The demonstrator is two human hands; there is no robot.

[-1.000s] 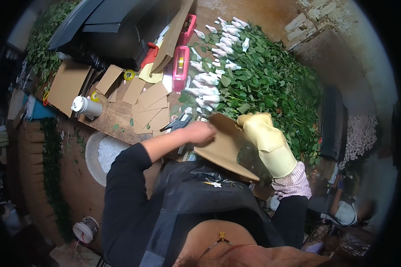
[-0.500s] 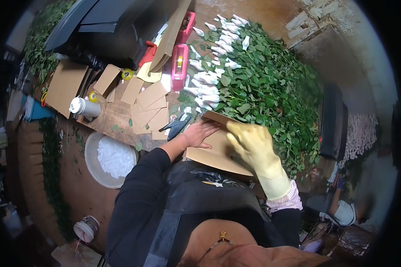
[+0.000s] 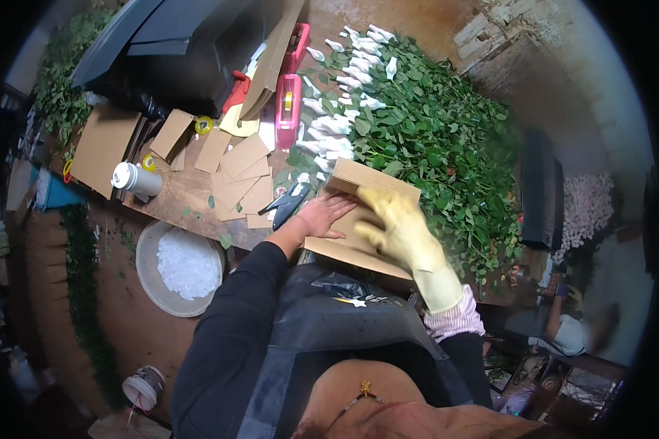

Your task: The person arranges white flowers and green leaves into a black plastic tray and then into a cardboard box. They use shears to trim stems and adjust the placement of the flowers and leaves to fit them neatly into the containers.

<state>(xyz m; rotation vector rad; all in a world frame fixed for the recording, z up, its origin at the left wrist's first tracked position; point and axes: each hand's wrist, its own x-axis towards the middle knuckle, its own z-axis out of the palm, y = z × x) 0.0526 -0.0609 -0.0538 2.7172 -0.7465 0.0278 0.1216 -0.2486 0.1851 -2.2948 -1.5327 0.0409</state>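
Cardboard sheet point(image 3: 351, 218): on the wooden surface point(image 3: 187, 192), right of the pink tape dispenser point(image 3: 287, 132) and nearer the body; corrugated flap point(image 3: 377, 174) along the far side. On it, bare left hand point(image 3: 322, 217) laid flat: grip spread, thumb apart, pinching nothing. Over it, right hand point(image 3: 403, 227) in a yellow glove: grip spread too, thumb away from fingers; cannot tell contact under the fingertips. Likely pressing or creasing. For a clean result, anchor with the left palm, run even gloved pressure along the fold, keep edges square. Right of dispenser: white-wrapped flower heads point(image 3: 332, 124), leafy stems point(image 3: 454, 139) beyond. Left of dispenser, nearer the body: loose cardboard pieces point(image 3: 245, 159). Avoid crushing the nearest heads.
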